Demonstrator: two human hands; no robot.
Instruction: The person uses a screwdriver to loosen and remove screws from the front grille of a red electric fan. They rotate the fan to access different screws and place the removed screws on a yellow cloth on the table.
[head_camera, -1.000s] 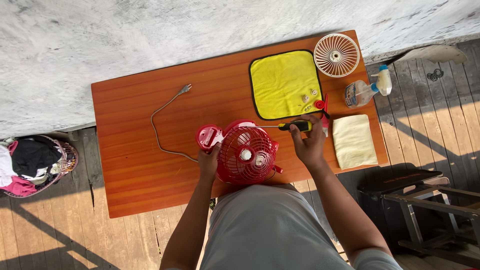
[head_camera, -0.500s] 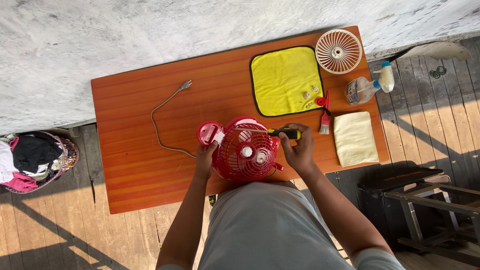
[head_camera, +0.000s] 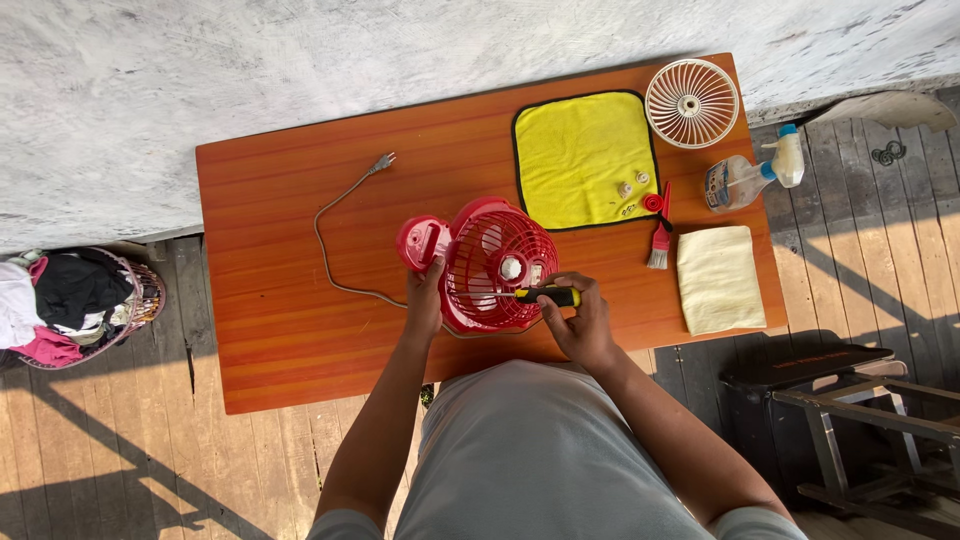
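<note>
Table (head_camera: 280, 250) of orange wood carries a red fan (head_camera: 490, 262) lying near its front edge. Left hand (head_camera: 424, 300) grips the fan's rim at nine o'clock; right hand (head_camera: 578, 322), at four o'clock, is closed round a screwdriver (head_camera: 535, 295) whose long axis runs three to nine, tip toward the hub. Yellow cloth (head_camera: 578, 155) lies at one o'clock, white grille (head_camera: 691, 103) and spray bottle (head_camera: 745, 178) beyond it.
</note>
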